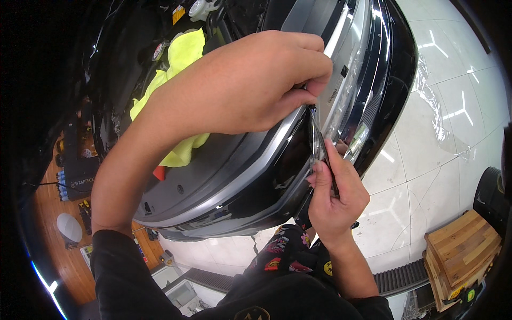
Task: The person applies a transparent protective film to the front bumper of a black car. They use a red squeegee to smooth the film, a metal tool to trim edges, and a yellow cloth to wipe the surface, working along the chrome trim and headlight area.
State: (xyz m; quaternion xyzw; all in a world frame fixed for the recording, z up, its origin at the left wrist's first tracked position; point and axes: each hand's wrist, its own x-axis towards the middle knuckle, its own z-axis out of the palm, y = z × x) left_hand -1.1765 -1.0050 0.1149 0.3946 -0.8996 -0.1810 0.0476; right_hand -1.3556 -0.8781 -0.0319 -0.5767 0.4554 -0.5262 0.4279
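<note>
My left hand (298, 72) reaches across the front of a black car (290, 181), its thumb and fingers pinched together above the silver trim (250, 173). What the pinch holds, if anything, is hidden. Below it, my right hand (338, 200) grips a slim, dark, stick-like piece (324, 146) between thumb and fingers. The upper end of that piece comes close to my left fingertips, beside a glossy grille edge. Its exact kind cannot be made out. Clear film (346, 104) lies wrinkled along the bumper just right of both hands.
A yellow cloth (186, 53) lies under my left forearm on the car's front panel. More clear film (440, 125) is on the white tiled floor (392, 213). A wooden box (461, 245) stands at lower right; tools and a dark box (80, 178) sit at left.
</note>
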